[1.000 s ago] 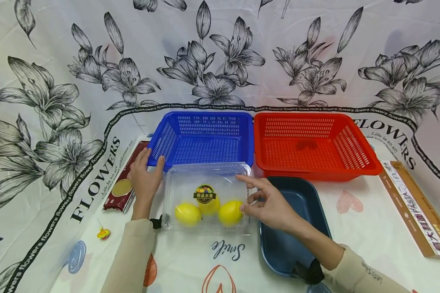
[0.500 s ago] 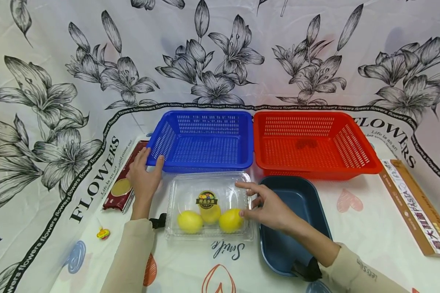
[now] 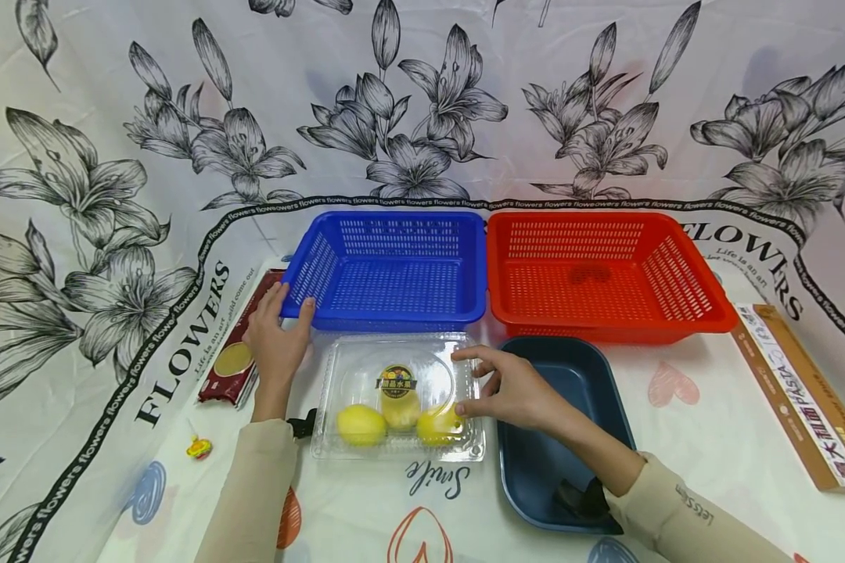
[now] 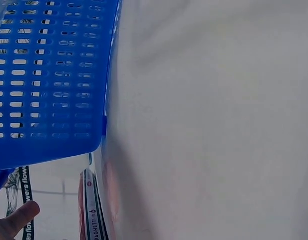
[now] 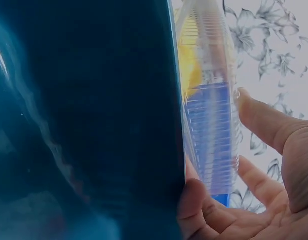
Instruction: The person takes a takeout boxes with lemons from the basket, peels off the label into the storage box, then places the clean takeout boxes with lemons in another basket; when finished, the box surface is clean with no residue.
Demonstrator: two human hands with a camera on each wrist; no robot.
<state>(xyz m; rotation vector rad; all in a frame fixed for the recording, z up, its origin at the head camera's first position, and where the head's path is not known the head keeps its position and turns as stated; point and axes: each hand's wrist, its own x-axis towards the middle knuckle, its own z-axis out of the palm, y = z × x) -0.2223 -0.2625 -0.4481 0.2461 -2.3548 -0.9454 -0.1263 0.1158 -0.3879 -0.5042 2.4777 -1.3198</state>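
A clear plastic fruit box [image 3: 352, 367] with a hinged-looking lid and a round fruit label [image 3: 397, 381] lies before the baskets. Inside it are three lemons [image 3: 361, 424]. My right hand [image 3: 521, 387] grips the box's right side, thumb and index on the lid, other fingers bent by its side wall; the right wrist view shows the thumb [image 5: 264, 120] at the lid. My left hand [image 3: 278, 344] rests at the left front corner of the blue basket [image 3: 401, 285], fingers relaxed at its rim. In the left wrist view, one fingertip [image 4: 26, 215] shows below the basket.
A red basket [image 3: 577, 285] stands beside the blue one. A dark blue pan [image 3: 566, 461] sits under my right forearm. A spaghetti packet [image 3: 228, 375] lies left of my left hand, near a small yellow trinket [image 3: 199, 448]. A long brown pasta box [image 3: 803, 399] lies far right.
The fruit box has come down and towards me, off the blue basket's front edge, with my right hand following slightly. The lemons have shifted inside. My left hand has barely moved.
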